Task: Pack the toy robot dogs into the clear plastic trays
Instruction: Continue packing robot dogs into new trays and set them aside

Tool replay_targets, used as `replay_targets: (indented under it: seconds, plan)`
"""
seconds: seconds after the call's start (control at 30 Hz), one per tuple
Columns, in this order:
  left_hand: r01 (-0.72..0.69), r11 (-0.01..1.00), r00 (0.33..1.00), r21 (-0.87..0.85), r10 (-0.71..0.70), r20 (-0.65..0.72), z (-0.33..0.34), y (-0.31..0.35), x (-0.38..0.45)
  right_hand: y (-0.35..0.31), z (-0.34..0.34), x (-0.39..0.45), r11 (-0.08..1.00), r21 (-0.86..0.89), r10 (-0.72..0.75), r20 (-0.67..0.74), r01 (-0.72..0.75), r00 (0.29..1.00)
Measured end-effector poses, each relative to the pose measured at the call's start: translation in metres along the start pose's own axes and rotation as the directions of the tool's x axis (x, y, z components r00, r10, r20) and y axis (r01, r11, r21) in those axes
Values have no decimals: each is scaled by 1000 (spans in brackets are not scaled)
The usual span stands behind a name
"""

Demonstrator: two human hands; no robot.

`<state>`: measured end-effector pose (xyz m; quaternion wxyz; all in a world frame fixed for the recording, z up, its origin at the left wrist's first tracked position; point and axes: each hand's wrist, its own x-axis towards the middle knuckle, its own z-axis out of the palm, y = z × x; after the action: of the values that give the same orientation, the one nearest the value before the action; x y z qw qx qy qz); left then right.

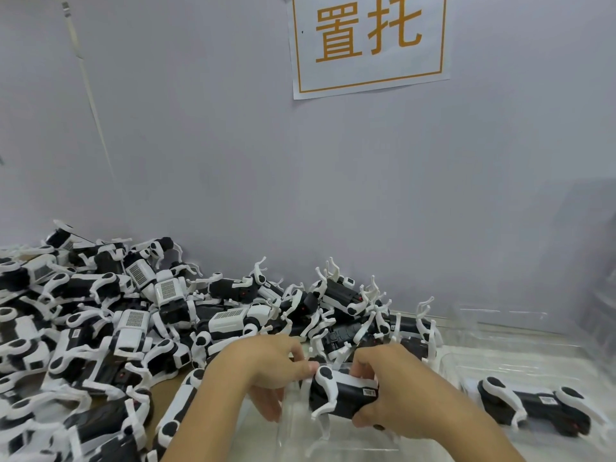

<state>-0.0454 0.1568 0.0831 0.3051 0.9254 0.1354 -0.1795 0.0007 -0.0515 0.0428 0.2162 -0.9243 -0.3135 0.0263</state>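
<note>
A factory packing station: heaped identical toy robot dogs (pixel 133 315), clear trays (pixel 520 358), printed wall sign (pixel 368 41).

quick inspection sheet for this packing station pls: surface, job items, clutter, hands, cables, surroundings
Surface: brown tabletop shows only in a small gap between the pile and the trays.
Job's things: a toy dog is held over a clear tray in front of the person; a second dog already lies on its side in the tray to the right.
Clutter: large heap of unpacked dogs covers the left and runs along the wall.
Grippers: left hand holds the dog's front end; right hand grips its body.
Cables: a thin white strip runs down the wall; cannot tell if it is a cable.
Surroundings: grey wall with a paper sign in orange characters; clear stacked trays at right, blurred.
</note>
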Motion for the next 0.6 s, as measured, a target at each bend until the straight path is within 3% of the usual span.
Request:
replay_targets:
  seconds: [0.23, 0.4, 0.6]
  plan:
    - [10, 1000, 1000, -4, -11, -29, 0, 1, -3, -2, -1, 2, 998, -58, -1, -29, 0, 1000]
    - [52, 930, 993, 364, -11, -116, 10, 10, 3, -4, 1, 2, 998, -60, -27, -29, 26, 999]
    - [81, 900, 994, 429, -42, -98, 11, 11, 4, -4, 3, 1, 1000, -4, -23, -36, 23, 999]
